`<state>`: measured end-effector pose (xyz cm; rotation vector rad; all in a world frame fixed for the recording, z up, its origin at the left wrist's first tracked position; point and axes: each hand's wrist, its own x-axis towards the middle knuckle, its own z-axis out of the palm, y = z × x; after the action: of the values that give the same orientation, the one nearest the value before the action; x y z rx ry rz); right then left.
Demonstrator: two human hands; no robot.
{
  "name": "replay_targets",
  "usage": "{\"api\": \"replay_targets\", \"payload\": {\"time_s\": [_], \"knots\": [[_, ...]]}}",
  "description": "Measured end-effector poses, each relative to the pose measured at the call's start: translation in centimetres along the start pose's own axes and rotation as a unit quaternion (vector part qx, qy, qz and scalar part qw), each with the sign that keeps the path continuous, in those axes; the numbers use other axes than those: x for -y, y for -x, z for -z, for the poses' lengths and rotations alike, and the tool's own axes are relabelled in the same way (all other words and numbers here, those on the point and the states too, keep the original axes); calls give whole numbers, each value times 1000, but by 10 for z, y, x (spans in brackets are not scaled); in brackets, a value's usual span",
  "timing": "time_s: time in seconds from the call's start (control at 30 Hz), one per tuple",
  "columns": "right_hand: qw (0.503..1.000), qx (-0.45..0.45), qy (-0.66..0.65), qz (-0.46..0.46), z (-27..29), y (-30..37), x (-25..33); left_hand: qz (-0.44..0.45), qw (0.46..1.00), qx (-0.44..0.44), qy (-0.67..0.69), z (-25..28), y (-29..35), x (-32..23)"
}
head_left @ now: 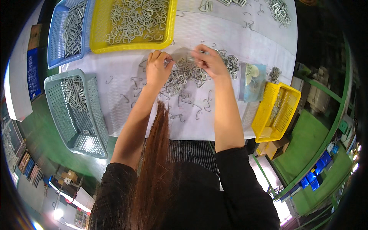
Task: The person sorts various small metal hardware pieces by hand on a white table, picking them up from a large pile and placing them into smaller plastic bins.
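My left hand (156,70) is over the left side of a loose pile of metal hooks and buckles (177,79), thumb and fingertips brought together. Whatever is in that pinch is too small to make out. Across the pile, my right hand (210,62) hovers above its right part, its fingers bent and smeared by motion, so its hold cannot be told. Single wire hooks (124,98) lie scattered on the white table cover (126,65), to the left of the pile and in front of it.
Beyond my left hand, a yellow basket (132,47) holds many metal pieces, beside a blue basket (56,61). A grey-green basket (100,126) stands at left, a smaller yellow one (268,136) at right. A clear plastic bag (256,90) lies near it. More buckles (280,13) lie far right.
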<state>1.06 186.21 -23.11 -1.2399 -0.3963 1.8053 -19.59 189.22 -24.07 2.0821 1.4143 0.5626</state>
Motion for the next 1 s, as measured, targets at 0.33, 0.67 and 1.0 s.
{"api": "replay_targets", "payload": {"time_s": [0.33,0.67,1.0], "knots": [[833,-155,523,87,-30,-9,-16,284,695,137,646,37,8,16],[978,-86,187,29,-7,17,-15,82,983,131,101,19,21,8],[857,-258,443,50,-17,6,-20,273,885,150,346,25,18,10]]}}
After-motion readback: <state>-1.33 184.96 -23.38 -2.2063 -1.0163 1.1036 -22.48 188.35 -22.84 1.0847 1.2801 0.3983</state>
